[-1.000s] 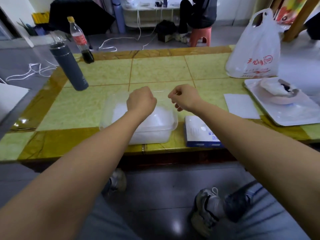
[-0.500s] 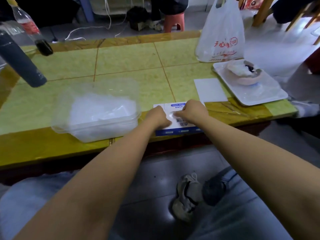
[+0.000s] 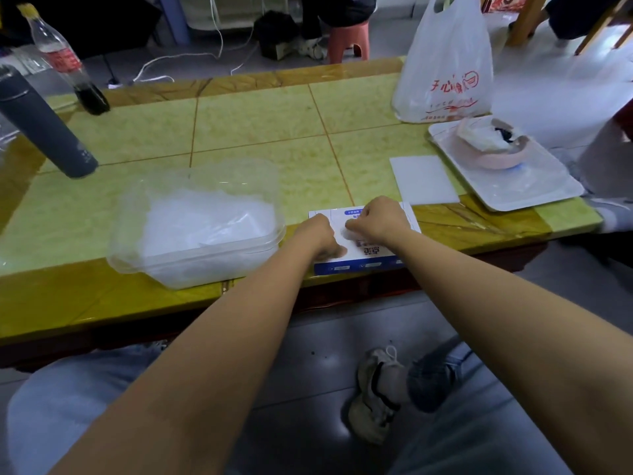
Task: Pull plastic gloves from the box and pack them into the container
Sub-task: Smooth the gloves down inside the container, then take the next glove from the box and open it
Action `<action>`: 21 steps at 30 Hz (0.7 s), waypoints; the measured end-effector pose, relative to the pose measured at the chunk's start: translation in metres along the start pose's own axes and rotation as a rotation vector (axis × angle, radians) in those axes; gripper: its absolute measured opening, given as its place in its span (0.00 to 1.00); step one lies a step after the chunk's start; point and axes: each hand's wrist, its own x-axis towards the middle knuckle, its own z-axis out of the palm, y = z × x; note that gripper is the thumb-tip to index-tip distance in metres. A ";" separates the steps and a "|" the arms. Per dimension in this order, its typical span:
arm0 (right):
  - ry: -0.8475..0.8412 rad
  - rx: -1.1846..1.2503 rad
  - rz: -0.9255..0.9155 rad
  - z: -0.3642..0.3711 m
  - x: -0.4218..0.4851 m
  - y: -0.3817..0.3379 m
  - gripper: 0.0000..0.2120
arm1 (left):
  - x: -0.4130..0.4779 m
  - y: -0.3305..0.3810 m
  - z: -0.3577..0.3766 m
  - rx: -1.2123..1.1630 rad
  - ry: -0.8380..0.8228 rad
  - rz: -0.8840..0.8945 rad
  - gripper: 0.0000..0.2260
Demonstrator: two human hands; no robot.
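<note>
Thin clear plastic glove [image 3: 352, 233], right hand [image 3: 376, 219] pinching it at the flat white-and-blue cardboard box [image 3: 366, 260]; left hand [image 3: 318, 236] curled, grip unclear. Next probably a clean tug toward the clear plastic container [image 3: 212, 269].

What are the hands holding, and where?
The right hand pinches what looks like a glove at the box opening; the left hand rests, curled, on the box top.

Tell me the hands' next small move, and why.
Probably lift the right hand straight up, pulling from the box opening, while the left hand holds it down. Both hands sit curled on the box top, the right at its opening. The open container beside it already holds gloves.
</note>
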 end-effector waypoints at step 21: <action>0.095 -0.211 0.006 0.016 -0.004 -0.004 0.09 | -0.002 -0.001 0.004 -0.044 0.023 -0.016 0.24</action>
